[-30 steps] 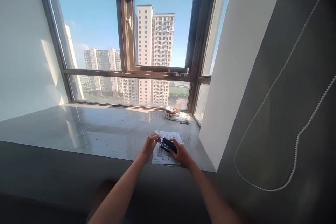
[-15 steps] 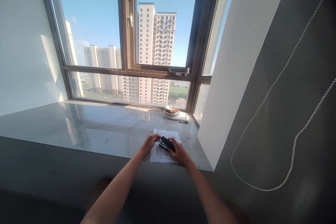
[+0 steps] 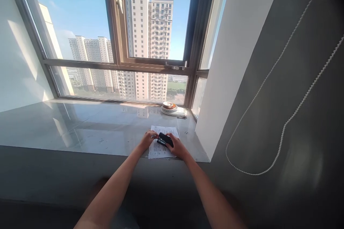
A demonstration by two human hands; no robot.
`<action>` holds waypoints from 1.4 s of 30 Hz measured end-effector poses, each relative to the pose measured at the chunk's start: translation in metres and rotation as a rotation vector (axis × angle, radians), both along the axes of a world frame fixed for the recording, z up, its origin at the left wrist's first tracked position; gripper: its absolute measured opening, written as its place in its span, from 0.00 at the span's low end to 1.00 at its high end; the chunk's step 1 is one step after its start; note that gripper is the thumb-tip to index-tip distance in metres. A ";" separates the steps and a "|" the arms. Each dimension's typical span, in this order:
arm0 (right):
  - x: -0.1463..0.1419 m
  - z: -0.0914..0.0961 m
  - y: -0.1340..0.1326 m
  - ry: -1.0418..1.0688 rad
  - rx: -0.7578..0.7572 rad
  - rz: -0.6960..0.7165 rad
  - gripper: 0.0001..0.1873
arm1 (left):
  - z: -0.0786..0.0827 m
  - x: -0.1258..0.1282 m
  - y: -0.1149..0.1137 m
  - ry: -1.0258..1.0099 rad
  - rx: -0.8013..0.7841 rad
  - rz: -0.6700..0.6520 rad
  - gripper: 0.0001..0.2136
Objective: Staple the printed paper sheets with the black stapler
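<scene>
- The right hand [image 3: 176, 146], at the right side of the printed papers [image 3: 158, 153], is curled around the black stapler [image 3: 166, 139], fingers over its top and thumb on the near side.
- The left hand [image 3: 147, 139], at the left edge of the papers, is half closed, its fingertips reaching to the stapler's left end. At this size I cannot tell whether they pinch a small part or only come close to it.
- The stapler lies slantwise over the middle of the papers; whether it rests on them or is held just above is hard to see. Its black top is parted from the base at the left end, and metal shows in the gap.
- The papers are white sheets covered in dark print, their near edge at the front edge of the grey sill [image 3: 80, 125].
- Left of the papers, the sill runs on as a broad, glossy surface with a few small slivers [image 3: 101, 141] on it.
- Right of the papers, a narrower strip of sill ends at the white wall [image 3: 219, 68].
- Beyond the papers, toward the window frame [image 3: 114, 65], sit a stack of plates [image 3: 169, 109] and, just beside it, a small dark bundle [image 3: 182, 117].
</scene>
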State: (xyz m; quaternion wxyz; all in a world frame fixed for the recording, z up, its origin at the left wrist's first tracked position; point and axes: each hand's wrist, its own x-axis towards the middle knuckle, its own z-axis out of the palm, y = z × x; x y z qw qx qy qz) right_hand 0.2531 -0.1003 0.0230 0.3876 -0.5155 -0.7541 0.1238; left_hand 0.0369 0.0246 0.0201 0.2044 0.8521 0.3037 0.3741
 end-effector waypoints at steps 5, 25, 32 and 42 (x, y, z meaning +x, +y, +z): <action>0.001 0.000 0.001 0.000 0.005 0.012 0.25 | 0.002 -0.001 0.000 -0.021 -0.006 -0.010 0.10; 0.004 0.000 0.003 -0.003 0.000 0.024 0.25 | 0.000 0.000 0.007 -0.070 -0.050 0.070 0.07; 0.005 0.000 0.002 0.019 -0.003 0.015 0.25 | -0.007 -0.010 0.008 -0.093 -0.063 0.049 0.09; 0.005 -0.002 0.004 0.033 0.007 0.036 0.24 | -0.008 -0.008 0.003 0.066 0.123 0.026 0.09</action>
